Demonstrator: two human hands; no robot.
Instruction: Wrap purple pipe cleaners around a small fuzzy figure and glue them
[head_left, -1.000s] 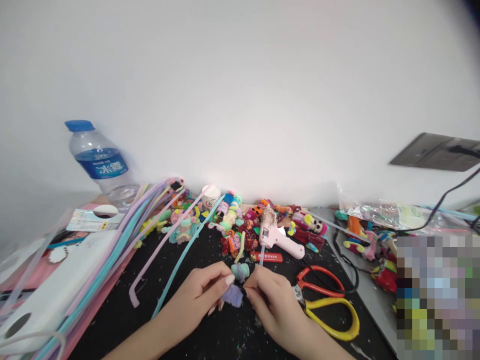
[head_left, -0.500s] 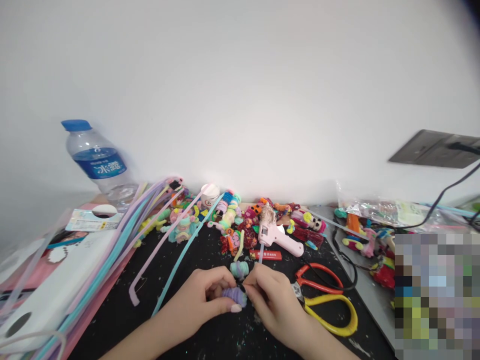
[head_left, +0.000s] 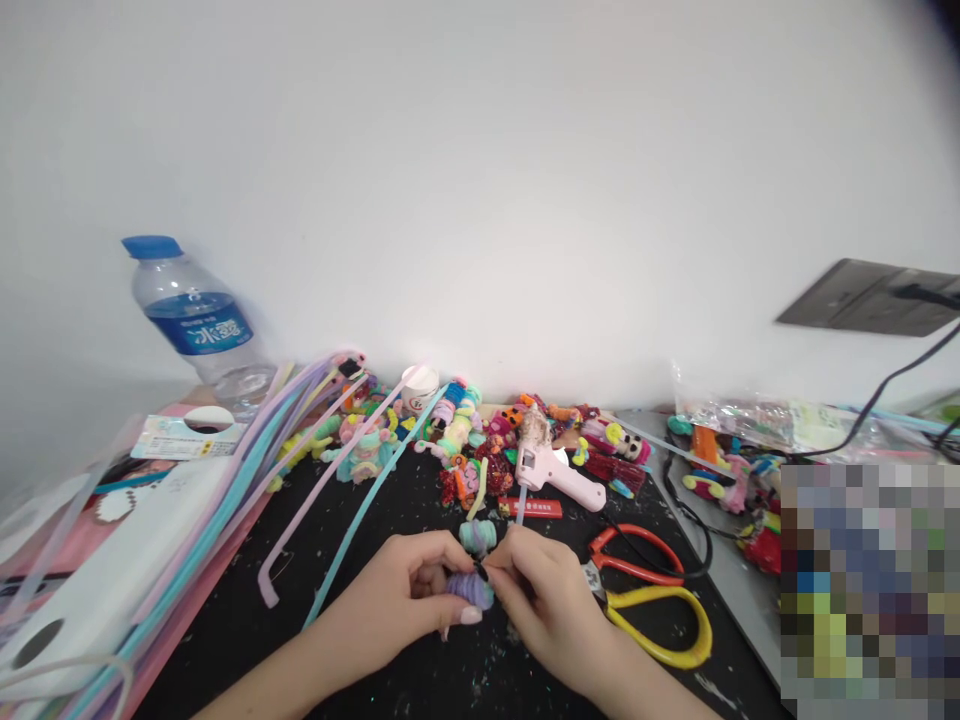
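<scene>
A purple coil of wound pipe cleaner (head_left: pixel 466 588) is gripped between the thumb and fingers of my left hand (head_left: pixel 420 590), low over the black mat (head_left: pixel 420 680). Against the coil's right end, my right hand (head_left: pixel 536 590) pinches with thumb and index finger. Something small and dark shows at those fingertips, too little of it visible to name. Just beyond my hands lies a mint-green coil (head_left: pixel 478 536) with a purple band. A pale yellow pipe cleaner piece (head_left: pixel 478 488) stands behind that.
A pink glue gun (head_left: pixel 559 475) lies behind my right hand, near a red strip (head_left: pixel 534 508). Red-and-yellow-handled pliers (head_left: pixel 652 590) rest at the right. Long pipe cleaners (head_left: pixel 225 510) cover the left side. Several fuzzy figures (head_left: pixel 457 430) line the wall, with a bottle (head_left: pixel 199 320) at the left.
Both hands stay almost in place on the purple coil, with only slight finger movement. The whole view has shifted very slightly.
</scene>
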